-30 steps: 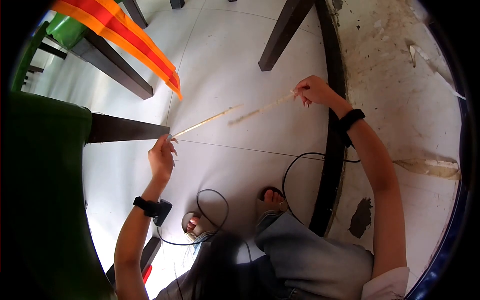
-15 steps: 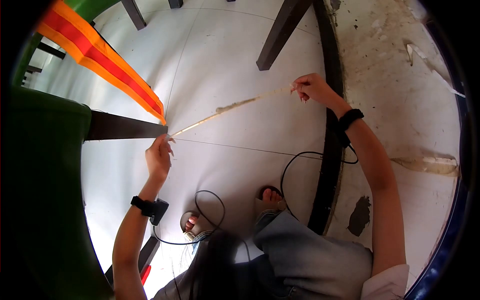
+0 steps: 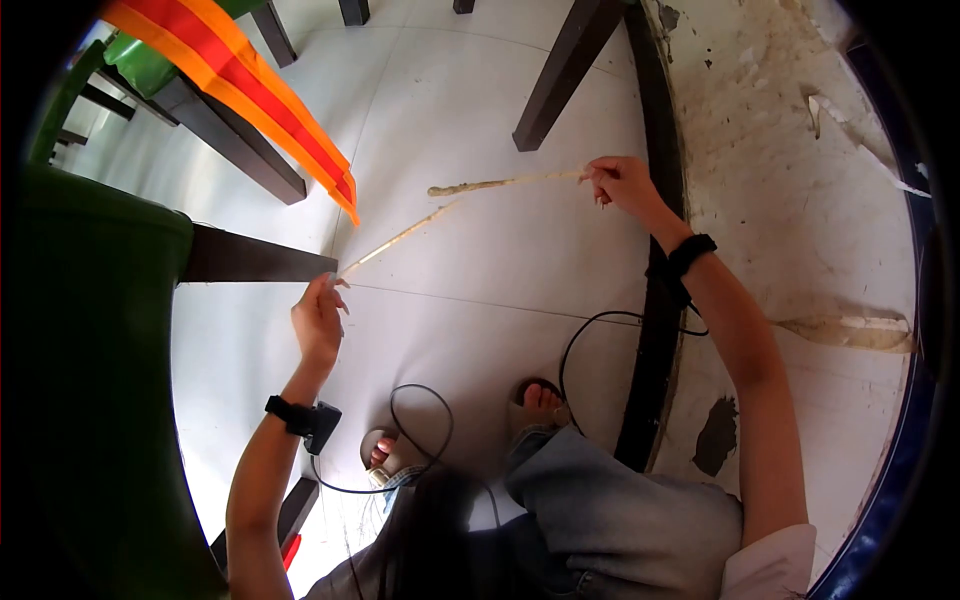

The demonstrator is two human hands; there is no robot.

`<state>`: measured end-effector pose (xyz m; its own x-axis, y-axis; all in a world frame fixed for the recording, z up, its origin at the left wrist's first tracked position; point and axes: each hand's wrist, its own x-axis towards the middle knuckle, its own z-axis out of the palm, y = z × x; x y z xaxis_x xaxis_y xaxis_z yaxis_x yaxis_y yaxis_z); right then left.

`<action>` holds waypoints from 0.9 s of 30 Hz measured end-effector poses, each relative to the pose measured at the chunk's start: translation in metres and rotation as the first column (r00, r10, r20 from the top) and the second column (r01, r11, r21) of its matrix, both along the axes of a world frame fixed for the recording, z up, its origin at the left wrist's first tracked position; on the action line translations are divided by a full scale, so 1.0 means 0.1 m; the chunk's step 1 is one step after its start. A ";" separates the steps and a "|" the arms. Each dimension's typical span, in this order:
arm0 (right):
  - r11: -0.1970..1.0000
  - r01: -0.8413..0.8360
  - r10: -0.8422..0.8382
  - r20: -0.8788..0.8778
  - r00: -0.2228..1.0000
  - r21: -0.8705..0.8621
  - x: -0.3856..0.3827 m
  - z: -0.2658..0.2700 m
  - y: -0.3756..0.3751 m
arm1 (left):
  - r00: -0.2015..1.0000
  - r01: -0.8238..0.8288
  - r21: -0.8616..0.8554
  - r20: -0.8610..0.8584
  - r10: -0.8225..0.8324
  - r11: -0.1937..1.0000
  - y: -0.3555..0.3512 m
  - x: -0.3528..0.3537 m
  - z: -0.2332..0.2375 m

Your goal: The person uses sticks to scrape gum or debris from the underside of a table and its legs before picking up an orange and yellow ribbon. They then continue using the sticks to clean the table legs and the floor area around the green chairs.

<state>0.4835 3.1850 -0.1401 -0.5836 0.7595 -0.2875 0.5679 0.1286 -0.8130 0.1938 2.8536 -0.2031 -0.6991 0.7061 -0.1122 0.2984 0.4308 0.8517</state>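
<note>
At left hand point(image 3: 318, 325), right hand point(image 3: 620, 183): 2 sticks point(image 3: 500, 183)

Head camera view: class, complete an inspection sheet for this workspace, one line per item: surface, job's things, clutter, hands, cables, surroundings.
Surface: pale tiled floor; at the right a stained tabletop with a dark rim.
Job's things: two thin pale strips, the left strip and the right strip; their free ends nearly meet, joined or not I cannot tell.
Clutter: a pale scrap on the tabletop.
Hands: left hand pinches the left strip's lower end; right hand pinches the right strip's end.
Cables: black cable loops across the floor.
Surroundings: dark furniture legs, green chair, orange and red cloth.
</note>
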 end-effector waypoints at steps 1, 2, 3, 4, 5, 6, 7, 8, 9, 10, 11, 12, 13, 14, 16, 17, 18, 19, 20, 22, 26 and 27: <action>1.000 0.012 -0.013 -0.034 0.999 -0.017 0.00 -0.03 -0.01 | 1.000 -0.020 -0.027 0.020 0.021 0.999 0.01 -0.01 0.02; 0.999 -0.003 0.001 -0.060 0.998 -0.032 0.01 -0.05 -0.02 | 0.998 -0.039 -0.053 0.040 0.041 0.998 0.02 -0.01 0.03; 0.999 -0.018 0.014 -0.086 0.996 -0.044 0.01 -0.07 -0.03 | 0.997 -0.044 -0.060 0.059 0.048 0.997 0.03 -0.01 0.03; 0.998 -0.034 0.027 -0.116 0.993 -0.053 0.01 -0.08 -0.04 | 0.996 -0.049 -0.064 0.074 0.053 0.997 0.03 0.00 0.03; 0.996 -0.022 0.007 -0.162 0.987 -0.090 0.02 -0.12 -0.05 | 0.994 -0.054 -0.064 0.087 0.059 0.996 0.04 0.00 0.03; 0.992 -0.014 -0.013 -0.211 0.977 -0.124 0.03 -0.17 -0.05 | 0.996 -0.041 -0.036 0.075 0.044 0.998 0.03 0.00 0.01; 0.988 -0.007 -0.034 -0.263 0.964 -0.154 0.04 -0.21 -0.05 | 0.994 -0.043 -0.030 0.098 0.046 0.999 0.04 0.02 0.05; 0.981 -0.011 -0.054 -0.326 0.944 -0.194 0.04 -0.27 -0.07 | 0.992 -0.045 -0.018 0.119 0.047 0.999 0.07 0.06 0.08; 0.973 -0.020 -0.073 -0.389 0.918 -0.231 0.03 -0.30 -0.10 | 0.995 -0.046 0.030 0.088 0.043 0.998 0.08 0.08 0.05; 0.969 -0.038 -0.072 -0.431 0.900 -0.243 0.01 -0.26 -0.15 | 0.998 -0.046 0.079 0.057 0.042 0.996 0.08 0.10 -0.01; 0.965 -0.059 -0.071 -0.470 0.880 -0.255 -0.04 -0.20 -0.24 | 0.997 -0.032 0.207 0.072 0.017 0.978 0.05 0.13 -0.08; 0.940 -0.088 -0.100 -0.512 0.853 -0.329 -0.08 -0.18 -0.29 | 0.996 -0.016 0.328 0.086 -0.013 0.945 0.04 0.18 -0.11; 0.908 -0.122 -0.132 -0.550 0.825 -0.401 -0.14 -0.16 -0.34 | 0.995 -0.010 0.435 0.093 -0.034 0.900 0.07 0.27 -0.06; 0.896 -0.132 -0.150 -0.567 0.810 -0.425 -0.22 -0.10 -0.41 | 0.993 0.002 0.515 0.102 -0.063 0.857 0.12 0.40 0.01; 0.875 -0.190 -0.159 -0.634 0.757 -0.446 -0.34 0.05 -0.49 | 0.982 0.038 0.632 0.118 -0.145 0.774 0.21 0.64 0.26; 0.860 -0.221 -0.177 -0.677 0.715 -0.459 -0.43 0.23 -0.56 | 0.975 0.047 0.664 0.133 -0.179 0.747 0.27 0.73 0.45; 0.844 -0.255 -0.198 -0.716 0.669 -0.472 -0.49 0.37 -0.62 | 0.966 0.056 0.692 0.146 -0.215 0.720 0.32 0.80 0.65; 0.854 -0.270 -0.200 -0.760 0.619 -0.445 -0.55 0.47 -0.64 | 0.954 0.001 0.684 0.219 -0.206 0.730 0.38 0.86 0.84; 0.863 -0.284 -0.202 -0.801 0.563 -0.417 -0.61 0.58 -0.65 | 0.955 -0.014 0.679 0.227 -0.191 0.734 0.44 0.90 1.08; 0.889 -0.263 -0.220 -0.854 0.472 -0.374 -0.71 0.85 -0.71 | 0.926 -0.032 0.737 0.277 -0.257 0.676 0.57 0.95 1.68; 0.961 -0.125 -0.173 -0.888 0.426 -0.247 -0.76 1.63 -0.85 | 0.939 0.141 0.725 0.117 -0.323 0.674 0.78 0.90 2.64; 0.978 -0.093 -0.128 -0.891 0.435 -0.186 -0.75 1.87 -0.90 | 0.939 0.181 0.722 0.074 -0.335 0.668 0.83 0.90 2.84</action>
